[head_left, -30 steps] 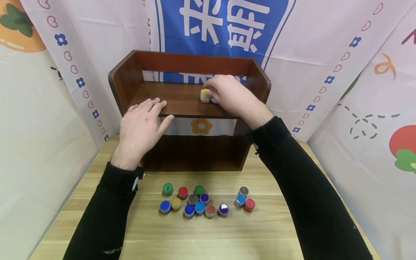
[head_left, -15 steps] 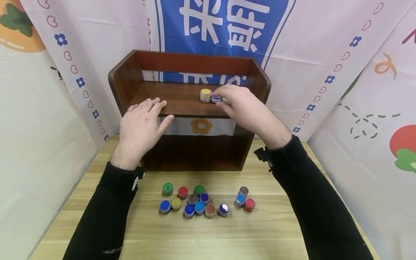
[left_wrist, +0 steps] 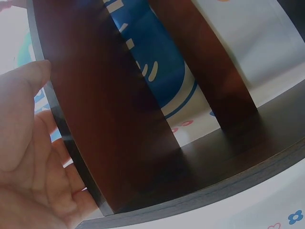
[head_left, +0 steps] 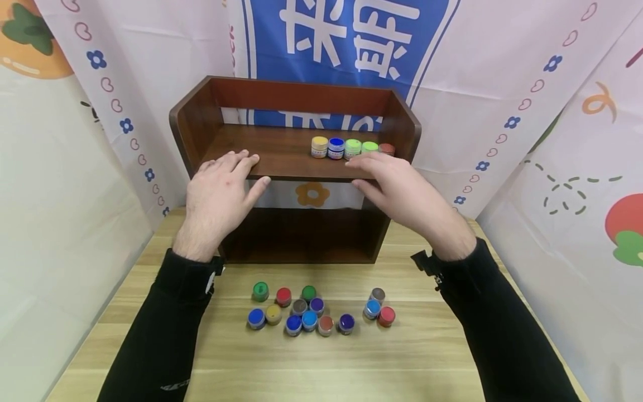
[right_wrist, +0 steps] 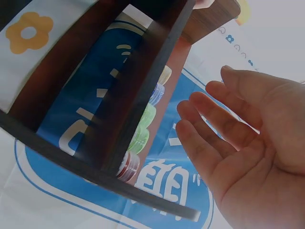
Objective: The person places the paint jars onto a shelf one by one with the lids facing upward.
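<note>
Shelved jars [head_left: 353,147]: five, in a row just beyond the right hand [head_left: 397,190]; one yellow, one blue, two light green, one reddish-brown.
Right hand: empty, fingers loosely extended.
Table jars [head_left: 317,306]: fourteen, I'd judge left to shelve, below and between both hands.
Jar contents: lidded; I can't tell.
Upper shelf [head_left: 283,156]: under the left hand [head_left: 217,190], which rests relaxed on its front edge, gripping nothing.

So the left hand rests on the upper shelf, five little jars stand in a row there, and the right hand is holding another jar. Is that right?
Not quite: the right hand holds nothing, as the right wrist view shows. The left hand does rest on the upper shelf, where five little jars stand in a row.
</note>
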Demonstrator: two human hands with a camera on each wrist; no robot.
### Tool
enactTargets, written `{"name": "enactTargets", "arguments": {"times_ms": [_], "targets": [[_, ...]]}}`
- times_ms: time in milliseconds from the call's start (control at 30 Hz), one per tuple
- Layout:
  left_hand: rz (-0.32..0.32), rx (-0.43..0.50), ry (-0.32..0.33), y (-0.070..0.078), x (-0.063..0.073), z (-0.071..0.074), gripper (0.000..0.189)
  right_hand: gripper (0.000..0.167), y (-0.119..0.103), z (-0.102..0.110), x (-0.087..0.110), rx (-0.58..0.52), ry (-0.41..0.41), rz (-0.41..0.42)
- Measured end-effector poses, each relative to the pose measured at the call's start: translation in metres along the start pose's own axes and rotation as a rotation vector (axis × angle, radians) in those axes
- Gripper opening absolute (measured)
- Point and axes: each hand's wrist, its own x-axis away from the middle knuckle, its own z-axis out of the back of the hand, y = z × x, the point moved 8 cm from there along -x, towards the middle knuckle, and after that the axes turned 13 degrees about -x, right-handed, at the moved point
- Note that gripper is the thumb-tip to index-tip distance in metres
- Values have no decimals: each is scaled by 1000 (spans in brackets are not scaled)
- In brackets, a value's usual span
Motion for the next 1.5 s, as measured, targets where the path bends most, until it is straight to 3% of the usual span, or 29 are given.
{"name": "enactTargets", "arguments": {"times_ms": [867,1133,1500], "targets": [[3,1,-17,1,-1,-1,73,46,45,-45,64,-50,-64,-104],[4,0,-18,1,0,0,73,48,58,-65,77,-39,-78,-125],[3,-4,-5,1,0,0,72,44,75,-96,91,-57,-160,-142]]}}
